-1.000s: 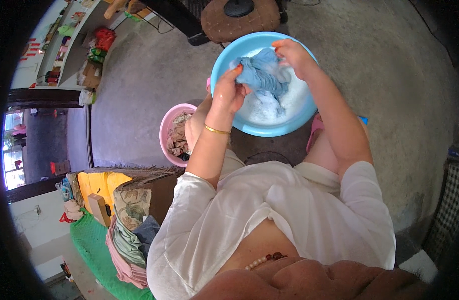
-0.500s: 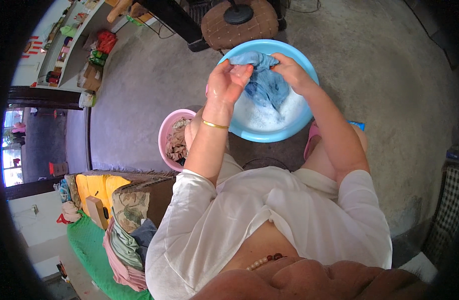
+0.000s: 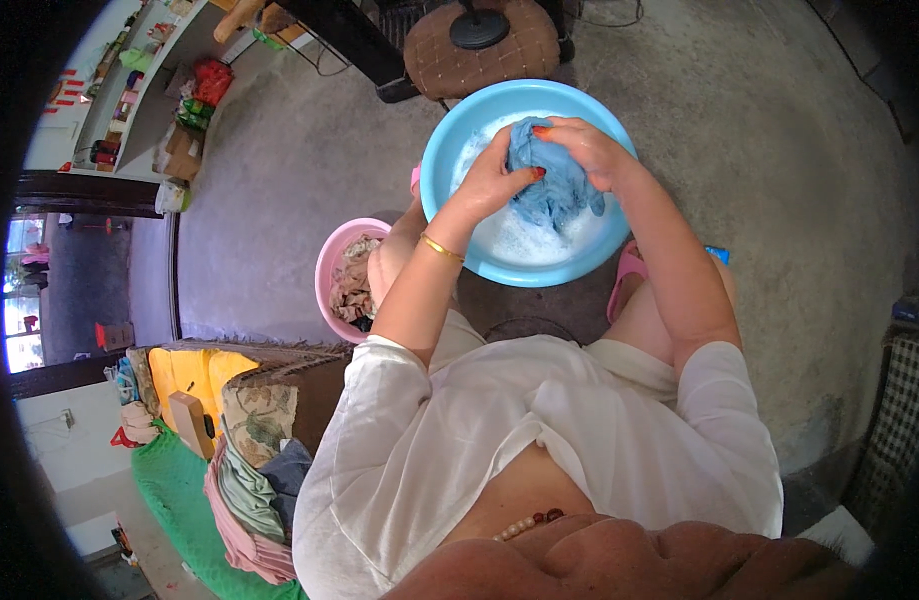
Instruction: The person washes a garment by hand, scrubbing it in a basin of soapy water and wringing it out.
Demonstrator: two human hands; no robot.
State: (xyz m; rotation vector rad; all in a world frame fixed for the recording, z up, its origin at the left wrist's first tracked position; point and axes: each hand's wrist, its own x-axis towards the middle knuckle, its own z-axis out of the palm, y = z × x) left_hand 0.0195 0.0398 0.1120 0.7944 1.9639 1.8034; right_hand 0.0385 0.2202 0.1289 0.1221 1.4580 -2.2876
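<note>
A wet blue cloth is bunched up between my hands over a round light-blue basin. White suds float on the water beneath it. My left hand grips the cloth from the left side, its thumb pressed against the fabric. From the upper right, my right hand curls its fingers over the cloth's top. The lower folds of the cloth hang toward the foam, and I cannot tell how much of it is under water.
A pink tub of crumpled clothes stands by my left leg. Beyond the basin is a brown cushioned stool with a black round base on it. A sofa with folded clothes lies at the lower left. A blue packet is beside my right knee.
My left hand has turned from palm-up to gripping the cloth, moving right and down. The cloth has been gathered into a tighter bunch, and my right hand has shifted slightly right and down.
</note>
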